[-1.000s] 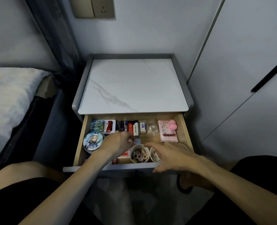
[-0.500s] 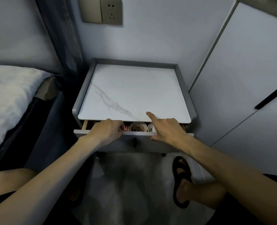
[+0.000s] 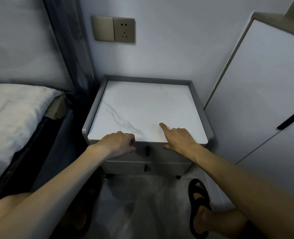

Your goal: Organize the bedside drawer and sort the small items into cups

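Working left to right: the bed (image 3: 13, 107) lies along the left edge, well apart from the work and playing no part in it.

The left hand (image 3: 118, 142) is at the near left corner of the nightstand (image 3: 148, 104). Its fingers are curled in tight and I see nothing in them. The knuckles meet the seam where the marble top ends and the top drawer (image 3: 157, 153) begins. I read that as a pushing fist, set there to press the front home.

Between the two hands, the drawer's small black handle (image 3: 147, 150) hangs untouched. The drawer front sits flush with the cabinet, so the drawer is closed. The cups and small items are out of sight, and I judge that they are inside. A second drawer (image 3: 160, 167) below is also closed.

The right hand (image 3: 179, 138) straddles the same edge further right. Its index finger (image 3: 163, 126) lies stretched out on the top, the other fingers are folded, and the thumb rests against the drawer front, holding nothing. That looks like a bracing pose, steadying the cabinet.

The wardrobe (image 3: 254, 100) stands just beside the nightstand on the right, which leaves little room on that side. A sandalled foot (image 3: 198, 195) is planted near the front.

My guess is that the sorting is finished.
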